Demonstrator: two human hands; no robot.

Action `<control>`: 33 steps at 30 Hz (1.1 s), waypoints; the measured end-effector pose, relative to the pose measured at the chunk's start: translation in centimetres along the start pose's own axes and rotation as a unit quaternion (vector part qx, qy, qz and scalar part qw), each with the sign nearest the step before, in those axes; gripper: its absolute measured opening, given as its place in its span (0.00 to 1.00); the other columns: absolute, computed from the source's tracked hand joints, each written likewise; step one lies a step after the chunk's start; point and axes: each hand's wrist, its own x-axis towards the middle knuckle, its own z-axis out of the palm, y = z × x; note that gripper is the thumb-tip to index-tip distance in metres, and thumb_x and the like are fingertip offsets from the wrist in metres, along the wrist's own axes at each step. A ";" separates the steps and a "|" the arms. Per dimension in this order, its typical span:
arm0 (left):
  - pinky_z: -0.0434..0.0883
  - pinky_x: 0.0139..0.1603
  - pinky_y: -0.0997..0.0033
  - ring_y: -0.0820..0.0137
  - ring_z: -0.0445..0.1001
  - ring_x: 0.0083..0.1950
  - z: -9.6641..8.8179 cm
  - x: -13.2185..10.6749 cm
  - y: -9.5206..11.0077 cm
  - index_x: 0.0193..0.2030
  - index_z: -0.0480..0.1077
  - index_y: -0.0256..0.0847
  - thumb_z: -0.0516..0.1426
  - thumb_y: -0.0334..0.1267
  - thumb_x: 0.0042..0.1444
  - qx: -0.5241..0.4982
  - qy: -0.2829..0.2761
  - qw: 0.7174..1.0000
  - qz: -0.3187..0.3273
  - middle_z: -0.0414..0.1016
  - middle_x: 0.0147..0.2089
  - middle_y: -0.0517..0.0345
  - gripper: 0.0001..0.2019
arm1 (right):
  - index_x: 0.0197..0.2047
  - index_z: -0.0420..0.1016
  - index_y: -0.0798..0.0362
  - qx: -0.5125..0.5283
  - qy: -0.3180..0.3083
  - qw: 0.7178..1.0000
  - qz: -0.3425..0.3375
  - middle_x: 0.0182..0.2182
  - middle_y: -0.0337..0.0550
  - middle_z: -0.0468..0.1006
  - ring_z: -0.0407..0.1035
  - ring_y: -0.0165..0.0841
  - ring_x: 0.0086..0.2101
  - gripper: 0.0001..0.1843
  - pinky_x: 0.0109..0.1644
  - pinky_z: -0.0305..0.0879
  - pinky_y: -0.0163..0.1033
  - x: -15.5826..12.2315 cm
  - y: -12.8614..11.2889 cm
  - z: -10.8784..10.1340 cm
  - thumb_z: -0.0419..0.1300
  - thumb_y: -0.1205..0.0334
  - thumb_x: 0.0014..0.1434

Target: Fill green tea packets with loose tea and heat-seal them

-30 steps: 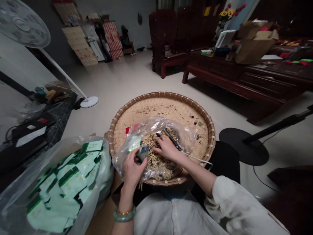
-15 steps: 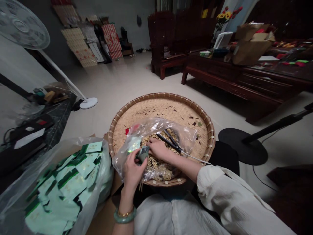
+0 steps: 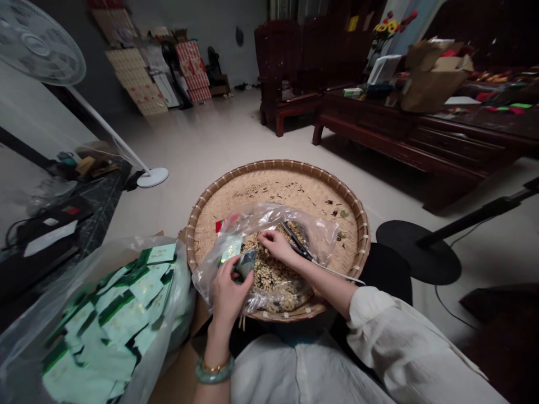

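Note:
My left hand (image 3: 231,289) grips a small green packet (image 3: 246,262), held upright with its mouth spread. My right hand (image 3: 275,245) hovers over the loose dried tea-like mix (image 3: 273,275), thumb and fingers pinched together; what is between them is too small to make out. The mix of pale and dark bits lies in a clear plastic bag (image 3: 324,230) spread on a round woven bamboo tray (image 3: 261,188). Beside my right hand rests a black flat iron (image 3: 297,238) with a white cord, its two arms apart. Another pale green packet (image 3: 231,247) lies just behind my left hand.
At left, a large plastic bag (image 3: 168,247) holds several green packets (image 3: 130,314). A white stand fan (image 3: 154,177) stands behind it. To the right are a black round stand base (image 3: 415,252) and a dark wooden table (image 3: 404,140). Dark crumbs dot the tray's far part.
My right hand has moved away from the packet, slightly right and up, and its fingers are now pinched. My left hand and the packet have stayed nearly still.

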 end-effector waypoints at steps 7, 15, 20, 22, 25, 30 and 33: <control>0.75 0.36 0.66 0.64 0.76 0.40 0.3 0.1 0.2 0.49 0.70 0.40 0.60 0.39 0.48 -0.022 0.001 1.000 -0.001 0.75 0.46 0.50 0.19 | 0.28 0.65 0.54 0.232 -0.043 0.966 0.106 0.24 0.42 0.72 0.64 0.29 0.22 0.12 0.23 0.61 0.32 -0.7 0.5 -0.6 0.50 0.55 0.58; 0.75 0.37 0.65 0.63 0.75 0.43 0.2 0.2 0.4 0.49 0.69 0.39 0.60 0.39 0.49 -0.016 -0.009 1.000 0.000 0.74 0.47 0.49 0.19 | 0.31 0.67 0.52 0.469 0.006 0.862 0.191 0.22 0.41 0.73 0.72 0.36 0.30 0.11 0.36 0.71 0.43 -1.4 -0.7 -0.5 0.46 0.61 0.60; 0.75 0.39 0.64 0.63 0.75 0.44 0.4 0.2 0.3 0.50 0.69 0.40 0.60 0.38 0.49 -0.017 -0.005 1.000 0.007 0.74 0.47 0.50 0.19 | 0.30 0.72 0.54 0.314 0.020 0.944 0.098 0.27 0.44 0.78 0.73 0.37 0.35 0.10 0.44 0.69 0.43 -1.6 -0.4 -0.1 0.52 0.61 0.54; 0.75 0.40 0.64 0.64 0.75 0.44 0.3 0.2 0.2 0.49 0.69 0.40 0.60 0.38 0.49 -0.020 -0.007 1.000 0.006 0.74 0.48 0.49 0.19 | 0.30 0.74 0.55 0.253 0.032 0.965 0.065 0.29 0.43 0.79 0.72 0.36 0.36 0.09 0.48 0.66 0.43 -1.7 0.1 0.2 0.55 0.61 0.52; 0.76 0.39 0.64 0.66 0.75 0.40 0.1 0.3 0.1 0.49 0.69 0.40 0.60 0.39 0.49 -0.010 -0.007 1.000 -0.005 0.74 0.47 0.50 0.19 | 0.34 0.77 0.55 0.157 0.011 0.987 0.031 0.34 0.42 0.80 0.71 0.35 0.40 0.09 0.54 0.62 0.43 -1.9 0.7 0.5 0.57 0.64 0.50; 0.76 0.37 0.64 0.69 0.74 0.33 -0.2 0.4 0.0 0.50 0.69 0.40 0.60 0.40 0.49 0.008 0.006 1.000 -0.013 0.74 0.46 0.50 0.20 | 0.44 0.76 0.55 -0.213 -0.033 0.972 -0.097 0.45 0.48 0.77 0.68 0.37 0.49 0.14 0.58 0.60 0.45 -2.0 1.6 -0.5 0.52 0.65 0.59; 0.76 0.36 0.65 0.70 0.74 0.32 -0.3 0.9 0.1 0.50 0.69 0.39 0.60 0.41 0.50 0.006 0.024 1.000 -0.015 0.73 0.49 0.48 0.20 | 0.53 0.71 0.61 -0.380 -0.048 0.914 -0.132 0.54 0.57 0.71 0.61 0.41 0.57 0.19 0.63 0.53 0.49 -1.9 2.3 -1.8 0.50 0.68 0.60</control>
